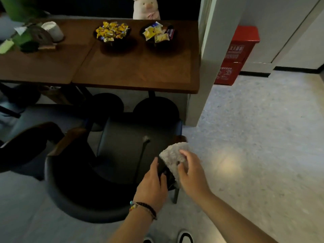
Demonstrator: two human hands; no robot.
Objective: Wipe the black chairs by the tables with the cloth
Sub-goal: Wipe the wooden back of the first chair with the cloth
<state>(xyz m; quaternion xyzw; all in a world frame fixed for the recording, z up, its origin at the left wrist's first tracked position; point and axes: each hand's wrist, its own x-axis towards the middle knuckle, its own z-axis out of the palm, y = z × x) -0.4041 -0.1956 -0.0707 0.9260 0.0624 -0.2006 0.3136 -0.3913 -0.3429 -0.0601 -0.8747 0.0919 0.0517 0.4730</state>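
1. Head view, nearest: the left hand (152,185), wrist ringed with beaded bracelets (144,208), rests on the right rear edge of the black chair (112,155). Its fingers lie fairly straight over the dark backrest; whether they curl round the edge is too dim to tell.

2. Just beside it, the right hand (190,172) pinches the cloth (173,156), thumb on top and fingers curled behind. This grey-white cloth looks thick and fluffy, like terry or microfibre, and it hangs against the right corner of the same backrest.

3. Progress, as a judgement: wiping is under way on this chair's back corner. Nothing shows which parts are already clean, so the seat, the rest of the curved back and the armrests may all be left.

4. That chair is a tub shape: a smooth, slightly glossy black padded seat with a centre seam, a rounded wrapping back and a brown wooden armrest (67,141) at its left edge.

5. A second black chair (29,148) stands to the left, with no hand or cloth on it, likely still to do.

6. Farther off, round black pedestal bases (156,107) sit under the brown wooden tables (133,72). Two dark bowls of wrapped sweets (112,32) stand near the far edge, and a plush pig (146,7) sits behind them.

7. Right of the tables, a red fire-extinguisher box (236,55) sits on speckled terrazzo-like floor (263,137).
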